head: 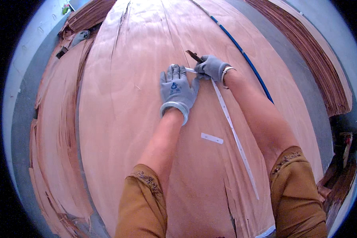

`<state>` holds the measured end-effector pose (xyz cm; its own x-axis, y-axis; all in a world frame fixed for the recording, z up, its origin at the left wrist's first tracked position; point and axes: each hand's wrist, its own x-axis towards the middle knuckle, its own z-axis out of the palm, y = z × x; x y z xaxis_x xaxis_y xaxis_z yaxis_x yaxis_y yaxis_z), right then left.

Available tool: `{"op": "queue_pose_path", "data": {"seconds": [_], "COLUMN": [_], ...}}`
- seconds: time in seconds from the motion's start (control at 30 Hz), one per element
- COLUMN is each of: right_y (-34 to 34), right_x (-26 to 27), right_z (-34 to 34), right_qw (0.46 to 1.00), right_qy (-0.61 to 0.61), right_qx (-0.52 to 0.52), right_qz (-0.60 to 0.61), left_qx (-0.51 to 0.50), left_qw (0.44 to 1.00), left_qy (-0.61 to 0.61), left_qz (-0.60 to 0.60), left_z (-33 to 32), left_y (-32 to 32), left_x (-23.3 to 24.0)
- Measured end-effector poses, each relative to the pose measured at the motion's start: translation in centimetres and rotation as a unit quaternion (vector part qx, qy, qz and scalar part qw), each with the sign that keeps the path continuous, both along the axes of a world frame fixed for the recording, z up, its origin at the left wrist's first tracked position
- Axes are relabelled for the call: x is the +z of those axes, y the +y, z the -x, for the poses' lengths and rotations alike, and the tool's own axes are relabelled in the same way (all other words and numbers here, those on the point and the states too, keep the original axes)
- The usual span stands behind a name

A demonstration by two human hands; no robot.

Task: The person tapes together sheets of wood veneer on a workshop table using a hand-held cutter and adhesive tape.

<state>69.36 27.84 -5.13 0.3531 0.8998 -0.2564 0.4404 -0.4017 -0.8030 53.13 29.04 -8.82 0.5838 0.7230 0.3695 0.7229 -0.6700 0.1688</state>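
Across the wood veneer sheet (131, 125), my left hand (178, 86) lies flat in a grey work glove, over one end of a white strip with small holes (233, 134). My right hand (211, 67), also gloved, grips a dark flat-bladed tool (194, 56), which looks like a knife. The strip passes by the right fingers, where its exact hold is hidden, and then trails down the sheet towards me. A short cut piece of the same strip (211, 138) rests between my forearms. A thin split in the veneer runs up beyond the hands.
A blue hose (246, 55) curves along the right of the sheet. Veneer stacks stand at the left (59, 125) and the far right (318, 59). On the left stack lie a grey cloth-like item (80, 37) and a small dark block (61, 52). Long cracks open near the sheet's lower end.
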Motion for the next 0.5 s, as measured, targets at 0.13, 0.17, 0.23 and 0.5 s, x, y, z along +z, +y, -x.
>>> {"op": "queue_pose_path", "data": {"seconds": [0.13,0.17,0.23,0.5], "right_y": [-0.8,-0.7,-0.2,0.1], "right_x": [-0.9,-1.1,-0.9,-0.9], "right_z": [-1.1,-1.5,-0.5,0.7], "right_qw": [1.0,0.999,0.999,0.984], "right_qy": [-0.008,-0.039,-0.042,-0.179], "right_qx": [-0.005,-0.007,0.0,0.016], "right_qz": [-0.018,-0.019,-0.015,0.004], "left_qx": [0.002,0.0,-0.002,-0.06], "left_qw": [1.0,1.0,1.0,0.996], "left_qy": [0.008,0.002,0.006,0.036], "left_qz": [-0.014,-0.021,-0.031,0.052], "left_z": [-0.6,-0.8,-0.1,1.3], "left_y": [-0.3,-0.3,0.3,0.2], "left_x": [-0.1,0.0,-0.4,1.8]}}
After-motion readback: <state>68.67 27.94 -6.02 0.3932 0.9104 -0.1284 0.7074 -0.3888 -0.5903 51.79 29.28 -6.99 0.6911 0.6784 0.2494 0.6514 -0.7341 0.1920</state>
